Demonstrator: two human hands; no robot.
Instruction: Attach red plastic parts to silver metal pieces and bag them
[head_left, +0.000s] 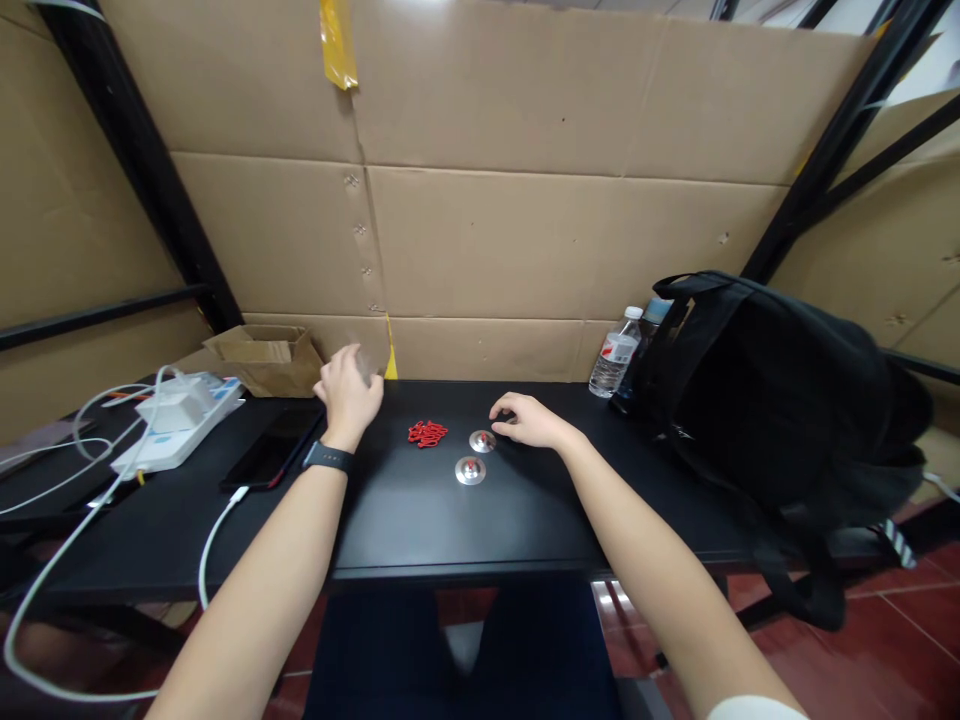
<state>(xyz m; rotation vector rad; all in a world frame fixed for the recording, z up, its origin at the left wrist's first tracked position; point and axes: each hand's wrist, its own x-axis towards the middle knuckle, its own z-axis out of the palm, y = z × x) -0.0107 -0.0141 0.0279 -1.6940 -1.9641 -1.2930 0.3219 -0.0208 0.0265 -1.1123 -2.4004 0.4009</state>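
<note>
Probably we're setting out two metal discs, mid-frame on table, right of red pile. Right hand beside upper disc, fingers loosely parted, seemingly empty; left hand, left of centre, blurred: hold we can't tell. Next move likely needs fine rim pinch.

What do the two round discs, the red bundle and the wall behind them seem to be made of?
The discs: probably metal, smooth and shiny, given their silvery sheen. The red bundle: perhaps cord, by its thin looping strands; fibre and finish unclear. The wall: probably matte cardboard, by its brown, creased panels.
</note>
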